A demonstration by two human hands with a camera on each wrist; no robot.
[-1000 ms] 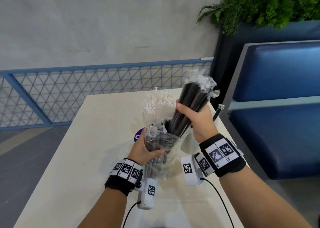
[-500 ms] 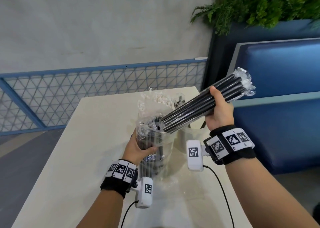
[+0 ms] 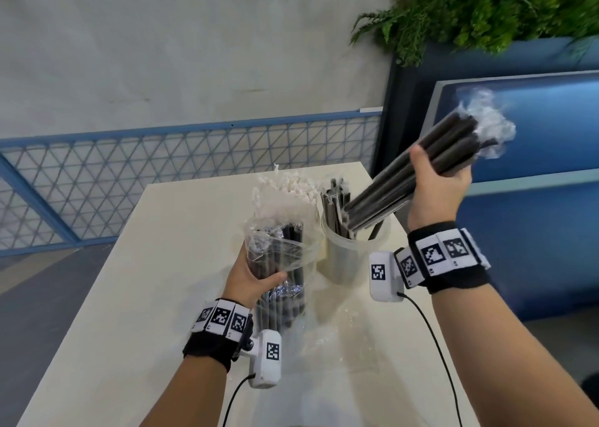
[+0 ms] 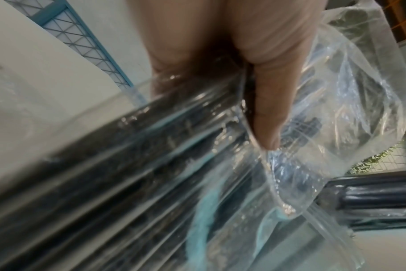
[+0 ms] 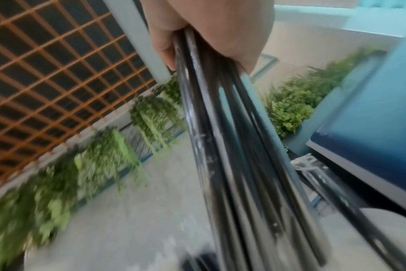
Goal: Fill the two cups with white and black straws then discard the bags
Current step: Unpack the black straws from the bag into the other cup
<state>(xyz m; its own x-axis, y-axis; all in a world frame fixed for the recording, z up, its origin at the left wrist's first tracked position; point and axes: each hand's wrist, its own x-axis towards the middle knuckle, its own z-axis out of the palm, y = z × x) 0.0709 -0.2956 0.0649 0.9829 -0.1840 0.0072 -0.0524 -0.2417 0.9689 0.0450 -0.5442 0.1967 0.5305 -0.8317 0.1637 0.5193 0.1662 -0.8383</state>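
Left hand [image 3: 251, 275], nearest: fingers curled round clear bag [image 3: 285, 254] of black straws, upright on table [image 3: 129, 297]. Right hand [image 3: 434, 186]: gripping tilted bundle of black straws [image 3: 421, 173], lower ends in right cup [image 3: 353, 251]. White straws [image 3: 285, 190] stand behind bag.

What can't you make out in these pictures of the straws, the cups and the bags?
- Cup with the white straws: in the head view the bag held by the left hand hides its body.
- Count of black straws in the right hand: motion blur in the head and right wrist views.
- Left hand's fingers: behind the bag in the head view; the left wrist view shows mostly the thumb.
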